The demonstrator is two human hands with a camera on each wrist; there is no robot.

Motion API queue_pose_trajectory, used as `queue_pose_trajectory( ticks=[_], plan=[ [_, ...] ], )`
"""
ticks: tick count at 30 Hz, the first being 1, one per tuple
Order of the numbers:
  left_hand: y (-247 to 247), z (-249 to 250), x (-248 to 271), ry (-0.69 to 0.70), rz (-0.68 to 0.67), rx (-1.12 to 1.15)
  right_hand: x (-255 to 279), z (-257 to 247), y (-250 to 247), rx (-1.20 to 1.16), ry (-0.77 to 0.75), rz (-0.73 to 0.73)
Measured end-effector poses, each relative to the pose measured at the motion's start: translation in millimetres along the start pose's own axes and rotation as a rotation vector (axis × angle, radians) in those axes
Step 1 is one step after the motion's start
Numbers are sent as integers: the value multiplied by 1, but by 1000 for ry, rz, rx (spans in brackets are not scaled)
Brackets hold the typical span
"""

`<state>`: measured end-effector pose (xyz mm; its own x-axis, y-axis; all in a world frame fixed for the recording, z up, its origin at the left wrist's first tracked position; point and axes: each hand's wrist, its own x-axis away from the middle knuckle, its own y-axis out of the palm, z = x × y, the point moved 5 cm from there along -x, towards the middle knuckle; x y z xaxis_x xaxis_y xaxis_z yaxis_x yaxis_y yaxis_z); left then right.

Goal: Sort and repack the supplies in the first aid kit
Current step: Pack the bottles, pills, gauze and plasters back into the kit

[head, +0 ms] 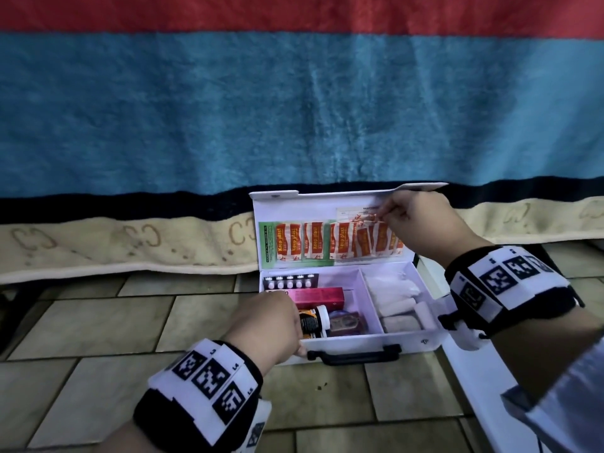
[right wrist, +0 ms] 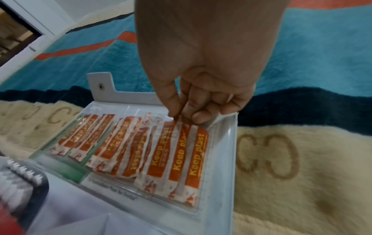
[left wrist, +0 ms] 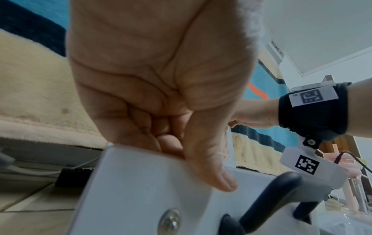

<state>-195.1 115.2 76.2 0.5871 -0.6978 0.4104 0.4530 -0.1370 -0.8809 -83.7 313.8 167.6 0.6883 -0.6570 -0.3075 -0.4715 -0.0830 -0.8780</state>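
Note:
The white first aid kit (head: pixel 408 342) lies open on the floor with its lid (head: pixel 294 204) upright. A clear pocket in the lid holds a row of orange plasters (head: pixel 313 240) (right wrist: pixel 177 159). My right hand (head: pixel 384 214) (right wrist: pixel 181 117) pinches the top of one plaster strip near the pocket's right end. My left hand (head: pixel 299 341) (left wrist: pixel 193 159) grips the kit's front left wall, thumb outside and fingers curled over the rim. The left compartment holds a pill blister (head: pixel 289 282), a pink box (head: pixel 320 296) and a white-capped bottle (head: pixel 315 322). White bandage rolls (head: pixel 395 299) fill the right one.
A striped red, blue and cream blanket (head: pixel 294 109) hangs right behind the lid. The kit rests on a tiled floor (head: pixel 98 338). A white board edge (head: pixel 474 371) runs along the kit's right side. The kit's black handle (head: pixel 354 354) faces me.

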Motion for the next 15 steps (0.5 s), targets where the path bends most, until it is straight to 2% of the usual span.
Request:
queue_pose_trajectory(
  ticks=[4,7,11,13,15],
  plan=[
    [-1,0,1,-3,1,20,5,-5,-4,153,-60,-6],
    [-1,-1,1,10,9,53,9,-6,-8,143,-104,19],
    [-1,-1,1,38,5,88,19,-7,-11,238,-133,-135],
    [-2,-1,1,51,14,99,32,-3,-26,167,-158,-124],
    [-2,-1,0,68,20,100,53,13,-47,44,-107,-101]
  ],
)
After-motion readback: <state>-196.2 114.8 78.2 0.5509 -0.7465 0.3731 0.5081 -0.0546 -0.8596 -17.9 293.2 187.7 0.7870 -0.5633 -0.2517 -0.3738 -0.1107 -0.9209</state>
